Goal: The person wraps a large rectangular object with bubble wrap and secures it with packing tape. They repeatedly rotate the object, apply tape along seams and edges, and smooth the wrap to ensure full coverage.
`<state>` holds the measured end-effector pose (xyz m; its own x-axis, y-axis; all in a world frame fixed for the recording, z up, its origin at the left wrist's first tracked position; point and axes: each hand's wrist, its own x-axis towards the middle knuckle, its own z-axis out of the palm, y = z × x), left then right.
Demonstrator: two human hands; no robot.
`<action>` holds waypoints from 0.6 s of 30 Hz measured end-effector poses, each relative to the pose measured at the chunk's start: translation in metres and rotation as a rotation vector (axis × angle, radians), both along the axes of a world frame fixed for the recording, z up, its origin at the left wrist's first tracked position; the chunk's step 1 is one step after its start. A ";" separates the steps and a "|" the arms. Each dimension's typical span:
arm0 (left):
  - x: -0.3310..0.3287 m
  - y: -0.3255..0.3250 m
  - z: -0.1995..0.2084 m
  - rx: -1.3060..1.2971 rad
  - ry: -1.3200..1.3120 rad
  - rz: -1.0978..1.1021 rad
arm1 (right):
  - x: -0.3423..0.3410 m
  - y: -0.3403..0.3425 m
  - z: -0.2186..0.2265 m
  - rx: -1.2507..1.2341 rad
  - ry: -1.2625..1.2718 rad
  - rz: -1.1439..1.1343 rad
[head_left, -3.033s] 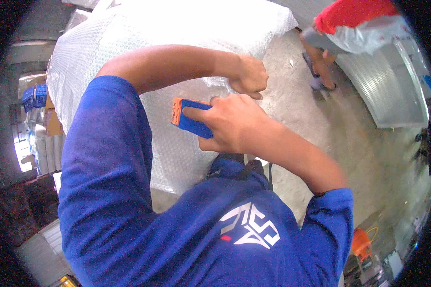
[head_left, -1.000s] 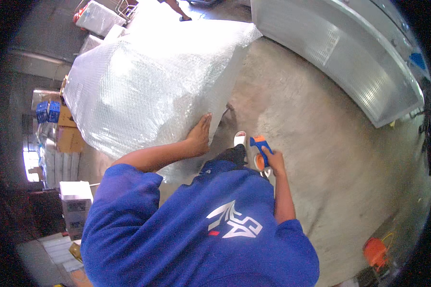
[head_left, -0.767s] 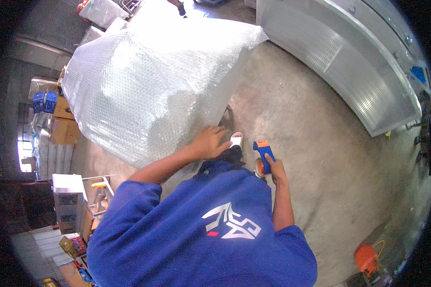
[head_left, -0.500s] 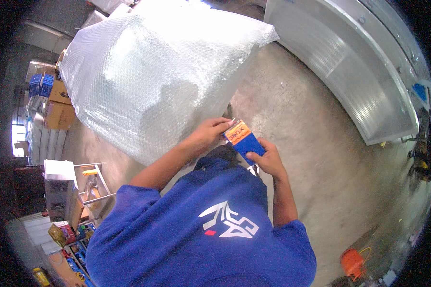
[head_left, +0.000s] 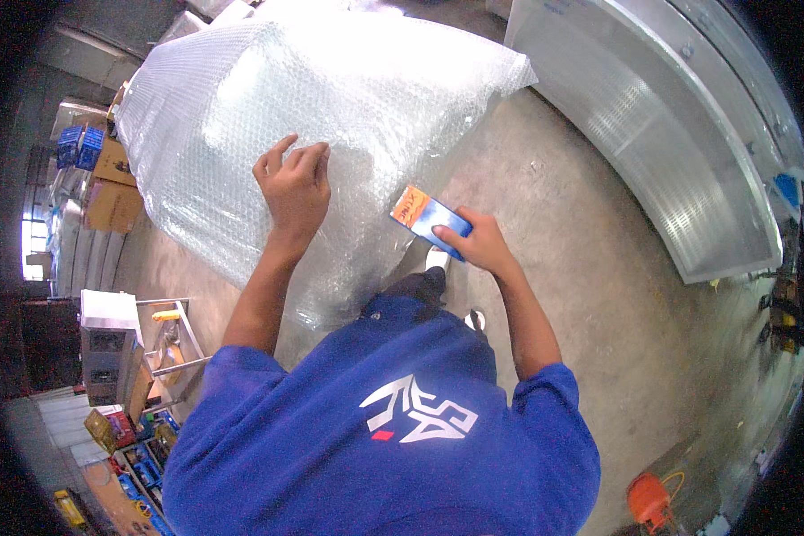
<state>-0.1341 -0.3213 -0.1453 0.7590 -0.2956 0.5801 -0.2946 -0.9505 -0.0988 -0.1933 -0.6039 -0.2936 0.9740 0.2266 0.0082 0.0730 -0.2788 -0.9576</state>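
Note:
A large sheet of clear bubble wrap [head_left: 214, 170] covers a bulky thing in front of me. Over it hovers my left hand [head_left: 293, 188], its fingers bent but apart, with nothing visible in them. My right hand [head_left: 484, 239] grips the near end of a small flat blue and orange packet [head_left: 413, 211] between thumb and fingers. The packet's orange end points away from me, beside the right edge of the bubble wrap. What it contains cannot be seen.
A long silvery perforated panel [head_left: 616, 107] stands at the right. On the left are a metal-framed cart [head_left: 183, 357], cardboard boxes [head_left: 113, 205] and a cluttered tool area [head_left: 138, 464]. An orange gas cylinder [head_left: 648, 500] is at the lower right on the concrete floor [head_left: 590, 313].
My left hand has come away from the packet, moving forward and left over the bubble wrap, and its fingers have spread. My right hand has carried the packet slightly forward and left.

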 end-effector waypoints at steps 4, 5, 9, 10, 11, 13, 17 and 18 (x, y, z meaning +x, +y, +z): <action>0.009 0.004 -0.017 0.060 -0.125 0.179 | 0.018 0.008 -0.041 0.053 0.069 0.046; 0.008 0.001 -0.020 0.075 -0.124 0.190 | 0.018 0.008 -0.053 0.057 0.099 0.042; -0.006 -0.029 -0.035 0.183 0.130 -0.264 | 0.016 0.014 -0.098 0.120 0.126 0.015; -0.016 -0.042 -0.046 0.353 0.248 -0.527 | 0.014 0.017 -0.108 0.166 0.117 0.018; -0.028 -0.058 -0.061 0.344 0.492 -0.540 | 0.013 0.018 -0.116 0.185 0.138 0.028; -0.039 -0.077 -0.085 0.584 0.689 -0.505 | 0.007 0.017 -0.131 0.161 0.077 0.017; -0.036 -0.085 -0.119 1.325 0.577 -0.348 | -0.006 0.003 -0.145 -0.108 0.251 -0.016; -0.034 -0.083 -0.125 1.478 0.543 -0.320 | -0.007 -0.002 -0.146 -0.092 0.294 0.012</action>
<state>-0.1681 -0.4047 -0.2704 0.5696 -0.5046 -0.6488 -0.7577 -0.0165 -0.6524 -0.1998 -0.6056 -0.4399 0.9289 0.2246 -0.2945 -0.1995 -0.3665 -0.9088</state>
